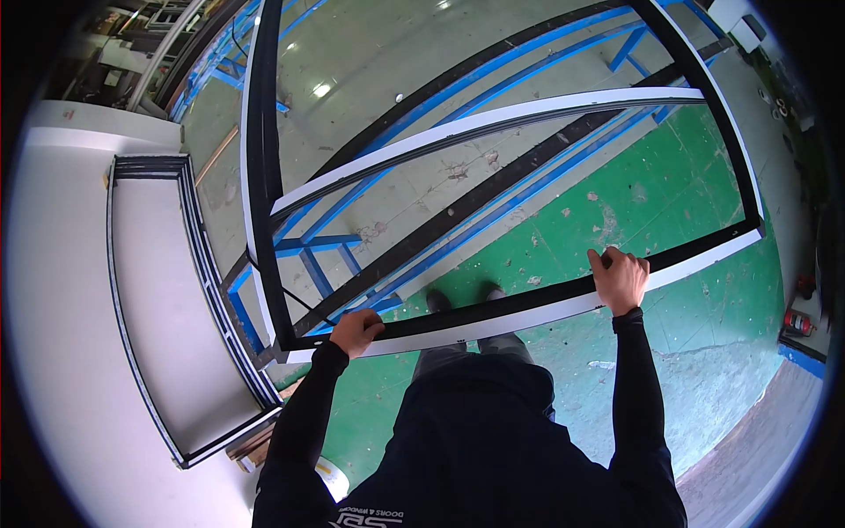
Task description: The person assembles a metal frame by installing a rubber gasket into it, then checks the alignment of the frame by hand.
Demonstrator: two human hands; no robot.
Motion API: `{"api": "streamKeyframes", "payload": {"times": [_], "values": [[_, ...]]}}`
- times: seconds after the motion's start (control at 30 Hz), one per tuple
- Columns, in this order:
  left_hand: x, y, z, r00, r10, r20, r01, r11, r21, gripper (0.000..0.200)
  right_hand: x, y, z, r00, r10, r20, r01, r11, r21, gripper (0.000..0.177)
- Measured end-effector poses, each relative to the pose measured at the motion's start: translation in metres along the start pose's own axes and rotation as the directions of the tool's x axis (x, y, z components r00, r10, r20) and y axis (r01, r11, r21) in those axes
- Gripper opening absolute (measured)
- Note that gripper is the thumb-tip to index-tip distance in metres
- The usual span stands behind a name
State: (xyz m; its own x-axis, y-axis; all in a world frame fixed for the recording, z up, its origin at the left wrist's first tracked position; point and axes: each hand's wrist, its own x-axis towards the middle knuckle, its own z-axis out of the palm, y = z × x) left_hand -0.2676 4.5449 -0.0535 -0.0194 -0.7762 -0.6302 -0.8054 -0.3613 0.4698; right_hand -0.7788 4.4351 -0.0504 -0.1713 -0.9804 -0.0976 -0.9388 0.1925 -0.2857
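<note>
A large black and white window frame point(528, 306) with a crossbar point(493, 114) spans the view in front of me. My left hand point(356, 332) is closed round its near bar, close to the left corner. Farther right on the same bar, my right hand point(621, 280) is closed too, its fingers curled over the black inner edge. Beneath the frame, blue supports with black top rails point(475, 198) run diagonally. Both palms' undersides are hidden.
At the left, a narrow frame point(189, 229) leans by a white panel point(70, 308). A red extinguisher point(797, 324) stands at the far right. Green floor point(563, 211) shows below, with my shoes on it. Assorted items fill the upper left corner.
</note>
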Motion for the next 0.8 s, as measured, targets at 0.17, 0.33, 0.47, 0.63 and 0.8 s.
{"api": "streamKeyframes", "payload": {"times": [0.17, 0.33, 0.47, 0.63, 0.8], "values": [[0.012, -0.004, -0.013, 0.988, -0.052, 0.146, 0.061, 0.997, -0.055, 0.023, 0.0, -0.001, 0.0, 1.0, -0.004, 0.001, 0.004, 1.0, -0.006, 0.04], [0.028, 0.007, -0.011, 0.976, 0.061, 0.208, -0.05, 0.997, -0.056, 0.024, 0.0, -0.001, 0.002, 1.0, -0.006, 0.008, 0.006, 1.0, -0.007, 0.041], [0.044, 0.025, 0.004, 0.951, 0.191, 0.243, -0.183, 0.982, -0.053, 0.021, 0.0, -0.004, -0.001, 1.0, -0.004, 0.012, 0.005, 1.0, -0.019, 0.041], [0.066, 0.071, 0.049, 0.909, 0.375, 0.181, -0.358, 0.926, -0.12, 0.022, -0.001, -0.006, -0.003, 1.0, 0.013, 0.025, -0.012, 0.999, -0.042, 0.041], [0.061, 0.145, 0.086, 0.888, 0.429, -0.163, -0.445, 0.892, -0.075, 0.022, -0.002, -0.003, 0.004, 0.999, -0.014, -0.029, 0.012, 0.997, -0.077, 0.04]]}}
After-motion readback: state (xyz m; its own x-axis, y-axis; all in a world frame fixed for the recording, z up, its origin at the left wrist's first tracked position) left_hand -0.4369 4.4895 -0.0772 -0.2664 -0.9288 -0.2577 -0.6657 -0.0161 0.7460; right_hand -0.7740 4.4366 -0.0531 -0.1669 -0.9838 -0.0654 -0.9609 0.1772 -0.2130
